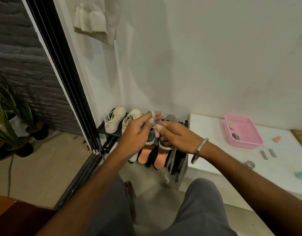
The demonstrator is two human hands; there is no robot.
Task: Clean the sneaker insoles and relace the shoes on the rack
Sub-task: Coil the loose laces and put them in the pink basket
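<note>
Left grip (138, 132) curled, flat grey lace (153, 114) looped round fingers | right grip (174, 135) pinching lace | black metal rack (102, 132)

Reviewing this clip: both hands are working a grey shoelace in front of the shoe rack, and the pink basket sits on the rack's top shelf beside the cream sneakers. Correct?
Not quite. The head view shows the pink basket on the white table to the right of the shoe rack, not on its top shelf. The rest holds: the left hand and right hand both hold the grey shoelace, and the cream sneakers stand on the top shelf.
</note>
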